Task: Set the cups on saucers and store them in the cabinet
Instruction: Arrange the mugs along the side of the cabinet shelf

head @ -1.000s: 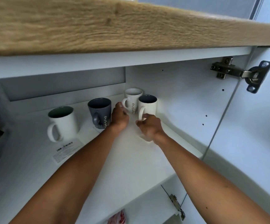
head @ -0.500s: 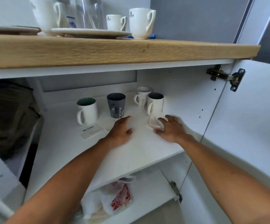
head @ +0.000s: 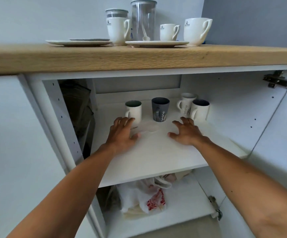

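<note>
Hovering with fingers spread and empty over the shelf (head: 156, 152), left hand (head: 122, 133) and right hand (head: 185, 133) face hard, breakable mugs (head: 160, 109), probably best lifted by the handles.

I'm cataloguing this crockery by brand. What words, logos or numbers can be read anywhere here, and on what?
Nothing can be read as text.
Tall white cup: dark crest logo, lettering too blurred.
Small white cup: same kind of logo, too small.
Wide white cup: same logo, unreadable.
Paper label on the cabinet shelf, partly under the left hand: dark print, too blurred.
Bag on the lower shelf: red pattern, no legible words.
</note>
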A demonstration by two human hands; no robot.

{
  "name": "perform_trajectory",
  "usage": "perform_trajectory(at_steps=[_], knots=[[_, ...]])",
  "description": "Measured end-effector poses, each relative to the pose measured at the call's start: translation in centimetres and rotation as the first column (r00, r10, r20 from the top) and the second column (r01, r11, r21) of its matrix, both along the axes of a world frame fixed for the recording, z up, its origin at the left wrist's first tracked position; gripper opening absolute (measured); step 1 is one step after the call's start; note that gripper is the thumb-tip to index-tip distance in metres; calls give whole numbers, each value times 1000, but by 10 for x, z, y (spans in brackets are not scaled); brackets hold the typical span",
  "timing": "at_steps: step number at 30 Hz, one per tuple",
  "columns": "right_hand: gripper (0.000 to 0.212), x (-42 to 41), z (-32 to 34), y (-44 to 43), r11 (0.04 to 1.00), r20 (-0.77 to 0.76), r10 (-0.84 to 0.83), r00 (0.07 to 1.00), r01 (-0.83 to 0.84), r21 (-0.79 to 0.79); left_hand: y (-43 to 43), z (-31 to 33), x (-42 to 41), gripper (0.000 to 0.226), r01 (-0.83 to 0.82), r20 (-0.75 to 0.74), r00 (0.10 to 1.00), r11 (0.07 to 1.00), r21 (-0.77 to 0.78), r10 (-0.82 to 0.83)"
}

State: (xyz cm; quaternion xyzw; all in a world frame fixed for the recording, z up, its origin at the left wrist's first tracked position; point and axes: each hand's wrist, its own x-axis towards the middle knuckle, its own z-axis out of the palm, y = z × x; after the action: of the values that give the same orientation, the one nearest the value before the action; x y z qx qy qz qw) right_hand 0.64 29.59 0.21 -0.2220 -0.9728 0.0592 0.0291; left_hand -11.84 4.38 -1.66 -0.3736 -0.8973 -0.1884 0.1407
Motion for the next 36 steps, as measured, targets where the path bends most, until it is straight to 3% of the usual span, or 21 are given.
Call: perform_trajectory(at_steps=[3, 9, 12, 14, 18, 22, 28, 32, 36], knots=[[74, -28, -1, -14, 998, -70, 25, 997, -29, -54, -9, 4, -18, 60, -93, -19, 995, 995, 32, 93], [71, -68, -10, -21, 966, -208, -22, 978, -33, -258, 6, 1, -46, 74, -219, 78, 972, 975, -29, 220], [67, -82, -15, -20, 925, -271, -71, 960, -38, -378, 20, -4, -56, 61, -225, 180, 960, 973, 44, 214], [60, -90, -15, -19, 867, -302, -110, 947, -57, -495, 29, -6, -62, 49, -226, 263, 948, 961, 162, 179], [45, -96, -8, -23, 648, -285, -231, 930, -72, -758, 46, -4, -68, 37, -272, 381, 919, 867, 417, 105], [41, -99, -5, -24, 593, -293, -278, 915, -77, -801, 55, -7, -75, 52, -345, 547, 837, 798, 494, 24], [30, -91, 1, -30, 428, -279, -352, 893, -112, -897, 55, -15, -72, 43, -383, 548, 834, 779, 497, 60], [23, -70, -1, -34, 421, -339, -379, 861, -165, -892, 50, -11, -60, 40, -350, 540, 842, 778, 521, 18], [30, -31, 2, -39, 499, -428, -385, 818, -205, -842, 53, 6, -46, 38, -273, 505, 862, 791, 547, -52]])
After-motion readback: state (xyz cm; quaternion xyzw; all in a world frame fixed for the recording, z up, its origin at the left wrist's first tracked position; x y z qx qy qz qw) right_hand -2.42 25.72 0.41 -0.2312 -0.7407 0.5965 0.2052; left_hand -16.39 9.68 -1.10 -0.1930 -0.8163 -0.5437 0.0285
